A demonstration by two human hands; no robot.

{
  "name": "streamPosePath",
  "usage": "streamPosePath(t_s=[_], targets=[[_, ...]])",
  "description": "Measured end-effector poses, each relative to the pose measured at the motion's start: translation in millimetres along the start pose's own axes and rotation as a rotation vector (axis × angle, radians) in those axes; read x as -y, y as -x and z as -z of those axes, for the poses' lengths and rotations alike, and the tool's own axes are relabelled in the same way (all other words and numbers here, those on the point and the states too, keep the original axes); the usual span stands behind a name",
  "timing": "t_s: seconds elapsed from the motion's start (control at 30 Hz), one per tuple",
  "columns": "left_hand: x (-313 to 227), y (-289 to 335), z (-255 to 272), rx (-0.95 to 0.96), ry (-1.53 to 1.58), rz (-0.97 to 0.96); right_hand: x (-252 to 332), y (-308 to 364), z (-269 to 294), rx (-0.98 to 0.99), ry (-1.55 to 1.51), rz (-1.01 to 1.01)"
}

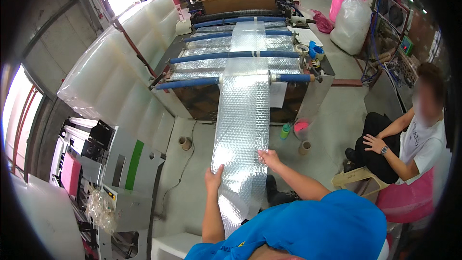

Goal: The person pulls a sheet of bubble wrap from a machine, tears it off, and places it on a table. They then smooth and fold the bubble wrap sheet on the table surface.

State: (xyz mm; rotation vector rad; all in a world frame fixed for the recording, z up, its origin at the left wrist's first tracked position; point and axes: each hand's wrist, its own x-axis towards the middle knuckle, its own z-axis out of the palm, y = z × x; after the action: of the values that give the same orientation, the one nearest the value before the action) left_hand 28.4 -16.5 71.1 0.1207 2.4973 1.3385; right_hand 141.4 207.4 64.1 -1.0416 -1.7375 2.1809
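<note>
A long strip of silvery bubble wrap (243, 115) hangs down from the front roller and runs toward my body. My left hand (213, 179) grips its left edge, thumb on top and the other fingers hidden beneath. On the opposite edge, a little higher up, my right hand (269, 159) pinches the strip between thumb and fingers. The strip's lower end passes down in front of my blue shirt. Blue rollers (202, 58) cross the machine ahead, with the strip lying over them.
Left stands a grey machine frame (137, 197); behind it are large wrapped white rolls (120, 53). A seated person (414, 139) is at the right. Cardboard tubes (304, 148) and a green bottle (285, 131) stand on the floor. Tape rolls (315, 50) lie beside the rollers.
</note>
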Motion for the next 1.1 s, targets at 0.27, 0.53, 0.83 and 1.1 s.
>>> streamPosePath(t_s=[0.27,0.53,0.83,1.1], targets=[[-35.9,17.7,28.3,-0.13,0.03,-0.197,19.9,55.9,-20.7,-0.002,-0.097,0.156],[-48.1,13.1,45.1,-0.226,-0.175,-0.158,44.9,70.5,-28.0,0.022,-0.136,0.182],[-16.8,11.6,22.4,-0.163,-0.228,-0.124,10.1,56.9,-16.2,-0.019,0.02,0.164],[15.7,6.5,-39.4,-0.143,-0.309,-0.11,-74.6,-9.5,32.4,-0.004,0.349,0.14]])
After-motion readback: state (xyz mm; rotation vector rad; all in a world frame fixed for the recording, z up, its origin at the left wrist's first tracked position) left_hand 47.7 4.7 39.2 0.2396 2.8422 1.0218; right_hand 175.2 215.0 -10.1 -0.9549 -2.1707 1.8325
